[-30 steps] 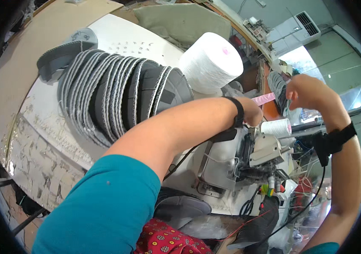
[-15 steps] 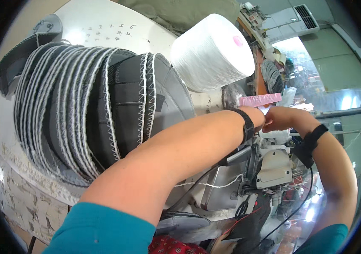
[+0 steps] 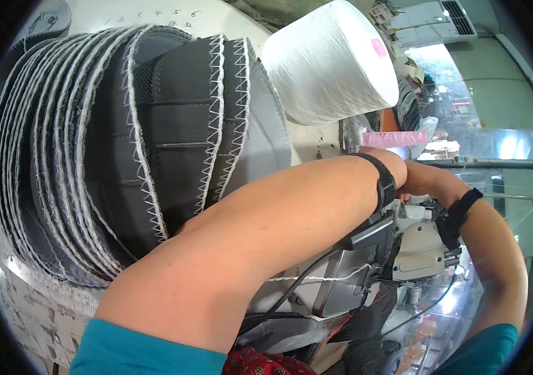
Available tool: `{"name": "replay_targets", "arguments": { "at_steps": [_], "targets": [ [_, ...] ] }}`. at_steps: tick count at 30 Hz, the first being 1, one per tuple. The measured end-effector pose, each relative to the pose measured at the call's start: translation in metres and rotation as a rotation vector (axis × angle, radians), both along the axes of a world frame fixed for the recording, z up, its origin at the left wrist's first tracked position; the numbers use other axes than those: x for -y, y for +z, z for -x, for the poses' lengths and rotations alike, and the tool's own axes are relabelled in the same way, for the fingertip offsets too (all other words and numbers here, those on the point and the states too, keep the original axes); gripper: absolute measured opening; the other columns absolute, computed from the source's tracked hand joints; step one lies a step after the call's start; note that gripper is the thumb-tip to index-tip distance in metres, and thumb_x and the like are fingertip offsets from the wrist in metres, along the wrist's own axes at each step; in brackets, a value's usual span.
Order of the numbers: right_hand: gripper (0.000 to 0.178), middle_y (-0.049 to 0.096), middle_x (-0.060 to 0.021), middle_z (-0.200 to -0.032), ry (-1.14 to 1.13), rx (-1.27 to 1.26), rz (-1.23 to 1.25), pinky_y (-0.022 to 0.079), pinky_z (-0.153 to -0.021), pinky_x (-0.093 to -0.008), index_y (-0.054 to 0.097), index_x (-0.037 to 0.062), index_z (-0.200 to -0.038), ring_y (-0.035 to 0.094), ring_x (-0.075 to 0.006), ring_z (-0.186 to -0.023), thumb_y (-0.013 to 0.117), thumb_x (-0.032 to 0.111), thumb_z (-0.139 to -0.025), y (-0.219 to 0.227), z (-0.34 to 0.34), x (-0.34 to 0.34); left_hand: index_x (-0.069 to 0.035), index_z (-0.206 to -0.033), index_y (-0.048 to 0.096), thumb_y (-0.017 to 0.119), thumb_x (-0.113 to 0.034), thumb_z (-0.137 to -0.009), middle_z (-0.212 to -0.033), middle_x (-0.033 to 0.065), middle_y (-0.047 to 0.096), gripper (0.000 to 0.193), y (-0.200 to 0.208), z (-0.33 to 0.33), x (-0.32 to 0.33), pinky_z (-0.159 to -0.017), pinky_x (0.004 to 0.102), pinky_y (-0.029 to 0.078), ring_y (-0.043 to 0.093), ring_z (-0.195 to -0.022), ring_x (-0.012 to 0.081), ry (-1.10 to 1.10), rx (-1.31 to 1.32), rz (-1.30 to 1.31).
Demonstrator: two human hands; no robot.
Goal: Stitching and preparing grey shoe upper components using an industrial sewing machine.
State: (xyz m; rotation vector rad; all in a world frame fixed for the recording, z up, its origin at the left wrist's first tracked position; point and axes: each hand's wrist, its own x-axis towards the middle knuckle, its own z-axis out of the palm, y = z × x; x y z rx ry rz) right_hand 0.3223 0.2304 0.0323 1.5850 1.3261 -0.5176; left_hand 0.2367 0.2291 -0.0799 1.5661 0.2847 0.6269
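My left forearm crosses the view from lower left to upper right and ends at a black wristband (image 3: 384, 182). My left hand (image 3: 399, 164) is almost wholly hidden beyond that wrist. My right hand (image 3: 421, 179), with a black band on its wrist, meets it from the right; its fingers are hidden behind the left wrist. Both hands sit just above the grey sewing machine head (image 3: 418, 249) and below a pink strip (image 3: 395, 139). I cannot see what either hand holds. A white thread (image 3: 316, 275) runs across the machine.
A fanned stack of grey shoe upper pieces (image 3: 154, 137) with white zigzag stitching fills the left. A big white thread cone (image 3: 329, 62) stands behind it. The white table edge (image 3: 22, 294) curves at lower left. Black cables hang under the machine.
The view has moved closer to the stack and the cone. My right hand has come down from beside the pink strip, and both hands now meet over the machine head.
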Motion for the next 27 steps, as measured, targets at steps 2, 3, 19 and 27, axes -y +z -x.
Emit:
{"name": "replay_targets", "arguments": {
  "at_steps": [2, 3, 19, 27],
  "targets": [
    [0.029, 0.073, -0.0083, -0.089, 0.002, 0.01, 0.025, 0.053, -0.076, -0.0314, 0.071, 0.001, -0.096, 0.068, -0.0162, -0.083, 0.061, 0.028, -0.092, -0.002, 0.003, -0.001, -0.01, -0.105, 0.071, 0.046, -0.02, -0.096, -0.097, 0.0086, 0.073, 0.029, 0.012, -0.005, -0.001, -0.084, 0.0363, 0.05, 0.07, -0.085, 0.0193, 0.047, -0.151, -0.158],
    [0.029, 0.073, -0.0084, -0.089, 0.003, 0.008, 0.033, 0.053, -0.076, -0.0315, 0.071, 0.001, -0.096, 0.068, -0.0162, -0.083, 0.061, 0.028, -0.092, -0.002, 0.004, -0.002, -0.015, -0.116, 0.066, 0.044, -0.025, -0.098, -0.11, 0.0068, 0.069, 0.031, 0.02, -0.007, 0.0, -0.096, 0.0429, 0.039, 0.065, -0.1, 0.0174, 0.11, -0.498, -0.282],
    [0.033, 0.072, -0.0091, -0.093, -0.024, -0.042, 0.092, 0.052, -0.078, -0.0317, 0.071, 0.0012, -0.1, 0.067, -0.016, -0.086, 0.059, 0.032, -0.093, -0.005, -0.001, -0.002, -0.028, -0.139, 0.046, 0.032, -0.036, -0.1, -0.137, -0.0021, 0.055, 0.042, 0.029, -0.043, -0.011, -0.112, 0.0528, 0.008, 0.045, -0.129, 0.0066, -0.106, -1.1, -0.066],
    [0.035, 0.072, -0.0095, -0.095, -0.043, -0.09, 0.148, 0.052, -0.078, -0.0319, 0.071, 0.0013, -0.101, 0.067, -0.0159, -0.088, 0.059, 0.034, -0.094, -0.014, -0.022, -0.008, -0.024, -0.127, 0.057, 0.049, -0.037, -0.094, -0.125, -0.0019, 0.063, 0.036, 0.015, -0.023, -0.009, -0.105, 0.0506, 0.02, 0.054, -0.117, 0.012, 0.024, -0.836, -0.155]
  ]
}}
